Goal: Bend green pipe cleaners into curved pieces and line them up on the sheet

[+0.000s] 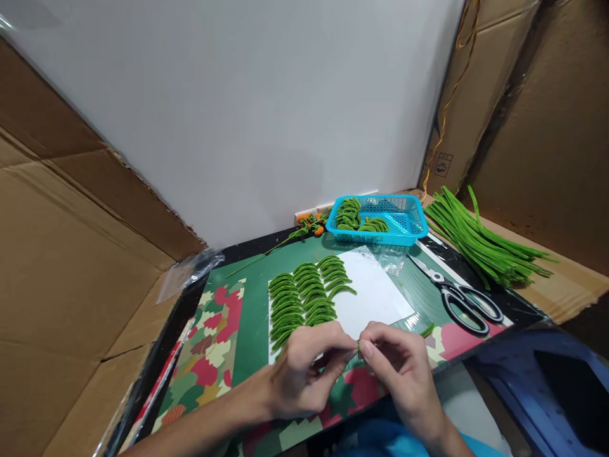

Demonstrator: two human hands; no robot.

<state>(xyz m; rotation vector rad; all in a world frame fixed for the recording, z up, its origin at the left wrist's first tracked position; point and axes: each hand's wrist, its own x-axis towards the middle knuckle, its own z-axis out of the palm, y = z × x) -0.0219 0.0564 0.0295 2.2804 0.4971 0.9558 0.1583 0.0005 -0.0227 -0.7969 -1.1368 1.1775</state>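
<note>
My left hand (311, 371) and my right hand (404, 368) meet fingertip to fingertip above the front of the table. Both pinch a short green pipe cleaner (358, 350), mostly covered by the fingers. Just beyond them lies a white sheet of paper (375, 285), where curved green pipe cleaner pieces (311, 292) are laid in three columns. My left hand hides the front end of these columns. To the right of my right hand, another short green piece (428, 330) lies on the mat.
A blue plastic basket (404, 238) at the back holds more curved pieces. Scissors (457, 295) lie at the right, before a bundle of long green pipe cleaners (480, 241). An orange-and-green flower stem (297, 233) rests behind the paper. Cardboard walls (71, 254) flank the table.
</note>
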